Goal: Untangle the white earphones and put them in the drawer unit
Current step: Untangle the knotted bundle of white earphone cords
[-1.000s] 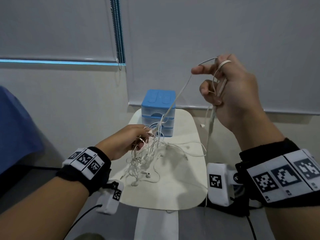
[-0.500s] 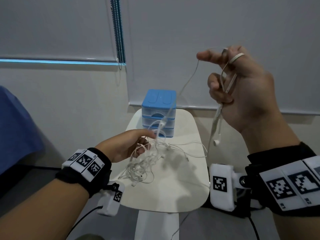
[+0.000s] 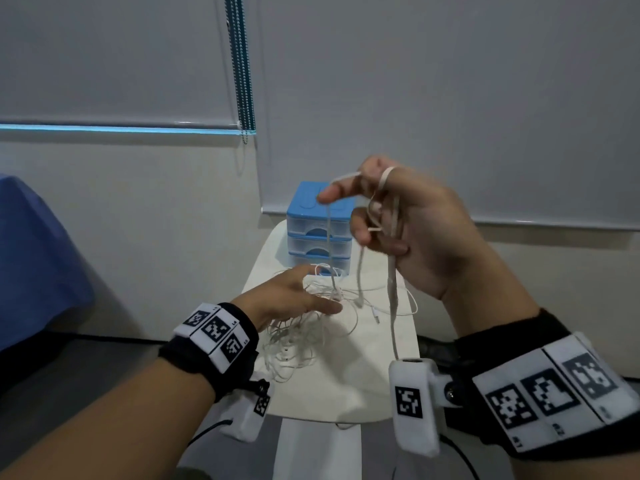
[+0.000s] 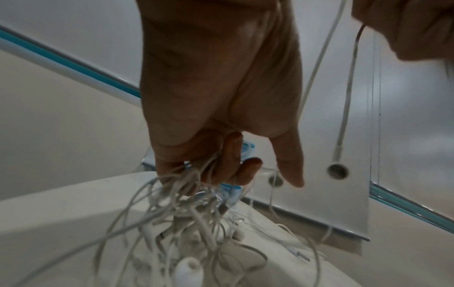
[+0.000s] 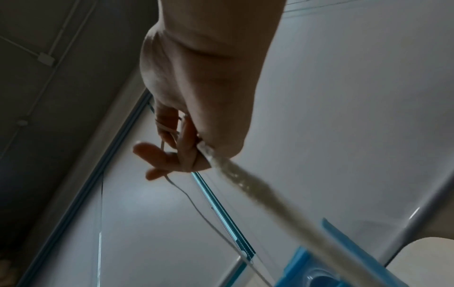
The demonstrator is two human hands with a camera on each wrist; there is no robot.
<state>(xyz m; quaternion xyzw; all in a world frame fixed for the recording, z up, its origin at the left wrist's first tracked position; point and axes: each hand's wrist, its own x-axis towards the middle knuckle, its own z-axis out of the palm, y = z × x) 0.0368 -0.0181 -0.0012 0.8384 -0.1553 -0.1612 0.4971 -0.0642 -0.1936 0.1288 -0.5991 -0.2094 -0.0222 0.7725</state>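
White tabletop (image 3: 346, 382) middle: knotted earphones (image 3: 304, 334) gripped by left hand (image 3: 287, 296), one cord (image 3: 328, 237) pinched in right hand (image 3: 415, 233); drawer unit (image 3: 311, 216) closed.

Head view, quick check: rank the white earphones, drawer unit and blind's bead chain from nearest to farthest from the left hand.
1. white earphones: the tangle, gripped in the left hand's fingers over the table.
2. drawer unit: beyond the hand, at the table's far end.
3. bead chain: on the wall, high and to the left.

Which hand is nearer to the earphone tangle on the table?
Left. The left hand grips the tangle; the right hand is raised above it, holding one cord.
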